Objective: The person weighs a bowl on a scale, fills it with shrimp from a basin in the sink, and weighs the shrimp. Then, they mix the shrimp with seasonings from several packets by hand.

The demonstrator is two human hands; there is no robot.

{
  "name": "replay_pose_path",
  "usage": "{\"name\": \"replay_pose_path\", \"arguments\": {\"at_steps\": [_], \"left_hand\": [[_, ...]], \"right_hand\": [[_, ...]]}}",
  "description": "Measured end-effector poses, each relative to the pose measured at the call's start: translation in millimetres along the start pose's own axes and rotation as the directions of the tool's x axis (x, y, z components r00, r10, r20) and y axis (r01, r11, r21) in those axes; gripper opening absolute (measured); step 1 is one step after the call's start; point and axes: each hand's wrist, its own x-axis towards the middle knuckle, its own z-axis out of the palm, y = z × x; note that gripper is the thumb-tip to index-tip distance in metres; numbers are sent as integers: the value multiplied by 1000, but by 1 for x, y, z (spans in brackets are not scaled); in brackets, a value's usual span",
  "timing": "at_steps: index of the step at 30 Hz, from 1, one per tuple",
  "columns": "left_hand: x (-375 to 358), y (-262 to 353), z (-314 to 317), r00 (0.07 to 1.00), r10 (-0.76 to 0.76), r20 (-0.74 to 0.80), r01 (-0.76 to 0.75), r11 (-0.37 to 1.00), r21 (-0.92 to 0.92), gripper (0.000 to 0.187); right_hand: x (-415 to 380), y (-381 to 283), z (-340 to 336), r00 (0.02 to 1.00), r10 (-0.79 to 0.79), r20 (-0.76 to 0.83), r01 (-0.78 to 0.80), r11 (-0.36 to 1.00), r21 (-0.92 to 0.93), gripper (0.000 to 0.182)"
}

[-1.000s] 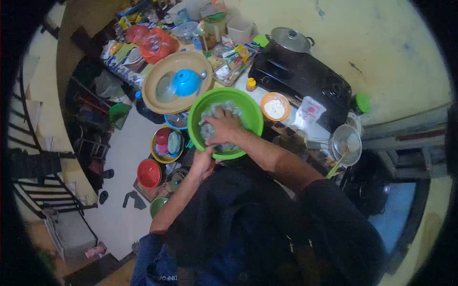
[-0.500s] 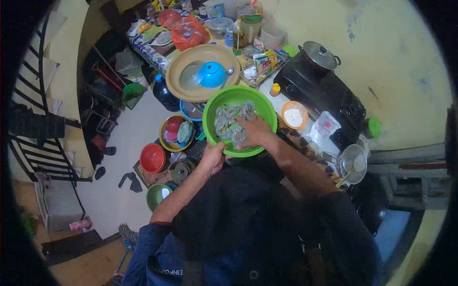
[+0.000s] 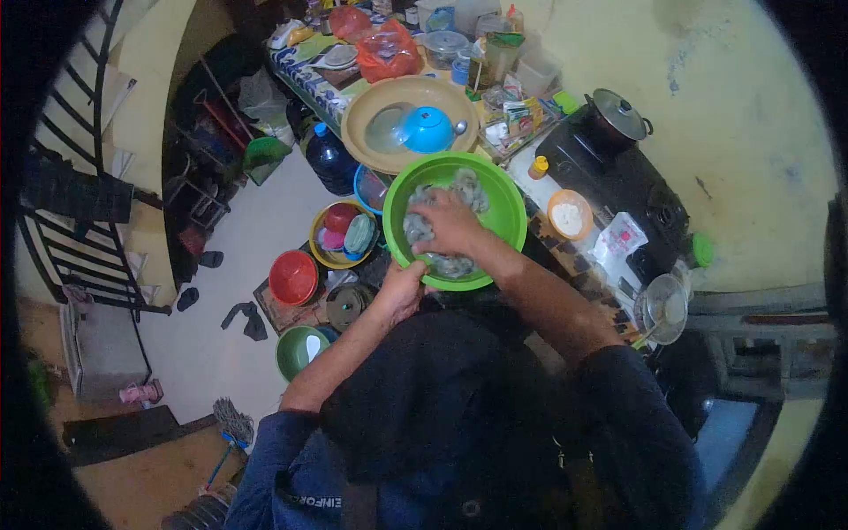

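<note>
Right hand lies palm-down inside the green bowl, fingers spread over grey shrimp — grip not discernible. Left hand clamps the bowl's near rim.

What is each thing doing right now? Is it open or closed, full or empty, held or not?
green bowl: upright, holds grey shrimp-like pieces, held at its near rim
left hand: gripping the bowl's rim
right hand: inside the bowl, pressed on the pieces
grey pieces: piled in the bowl, partly under the hand
orange bowl: holds white powder, uncovered
pot: lid on
strainer: contents unclear
</note>
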Motion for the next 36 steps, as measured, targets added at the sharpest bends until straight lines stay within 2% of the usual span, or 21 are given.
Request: {"name": "replay_pose_path", "arguments": {"at_steps": [1, 3, 6, 9, 10, 13, 16, 17, 19, 22, 23, 24, 26, 28, 29, 32, 35, 36], "left_hand": [[-5, 6, -3, 999, -7, 49, 8, 1000, -23, 52], [-21, 11, -7, 1000, 6, -20, -6, 999, -36, 50], [-44, 22, -14, 995, 44, -87, -48, 998, -33, 48], [-64, 24, -31, 994, 84, -75, -86, 996, -28, 41], [-71, 28, -34, 994, 97, -57, -99, 995, -24, 38], [-90, 34, -35, 986, 89, -140, -107, 987, -124, 36], [-101, 30, -52, 979, 137, -151, -158, 978, -135, 35], [-104, 30, -59, 979, 127, -160, -147, 982, -116, 35], [-110, 30, -69, 978, 109, -178, -124, 989, -80, 35], [-125, 41, -62, 977, 113, -182, -130, 988, -81, 35], [-126, 39, -62, 976, 129, -174, -140, 989, -52, 35], [-126, 36, -63, 975, 148, -164, -154, 988, -22, 35], [-128, 37, -65, 979, 156, -129, -161, 987, -28, 36], [-132, 41, -69, 988, 133, -82, -141, 985, -100, 37], [-132, 41, -68, 985, 140, -106, -151, 983, -103, 37], [-133, 41, -64, 976, 137, -167, -157, 980, -118, 36], [-126, 40, -69, 973, 129, -194, -158, 977, -143, 34], [-123, 38, -74, 973, 135, -189, -163, 976, -141, 34]], "right_hand": [[3, -5, 4, 989, 29, 148, -35, 999, 37, 56], [12, -14, 15, 898, 68, 435, -119, 989, 91, 61], [25, -12, -4, 855, 37, 517, -156, 969, 190, 74], [7, -35, -16, 985, 90, 150, -93, 996, 11, 83], [5, -42, -14, 983, 63, 171, -56, 997, -49, 89], [-3, -77, -3, 951, 159, 265, -147, 987, -66, 82], [9, -80, 35, 902, 156, 402, -248, 950, 189, 72], [12, -80, 37, 866, 199, 458, -381, 856, 349, 69], [17, -81, 36, 778, 232, 584, -602, 541, 587, 63], [25, -111, 11, 907, 171, 385, -396, 659, 639, 62], [23, -123, 11, 943, 151, 297, -279, 846, 455, 63], [18, -140, 14, 972, 104, 213, -152, 963, 222, 63], [14, -168, 4, 974, 45, 223, -23, 995, -102, 58], [19, -156, 23, 941, 34, 337, -19, 999, -47, 56], [22, -152, 26, 919, 26, 393, -20, 1000, -19, 55], [31, -128, 15, 874, 134, 468, -209, 972, 111, 50], [24, -115, -20, 897, 178, 405, -202, 979, 17, 55], [17, -109, -23, 899, 127, 419, -151, 988, 23, 66]]}}
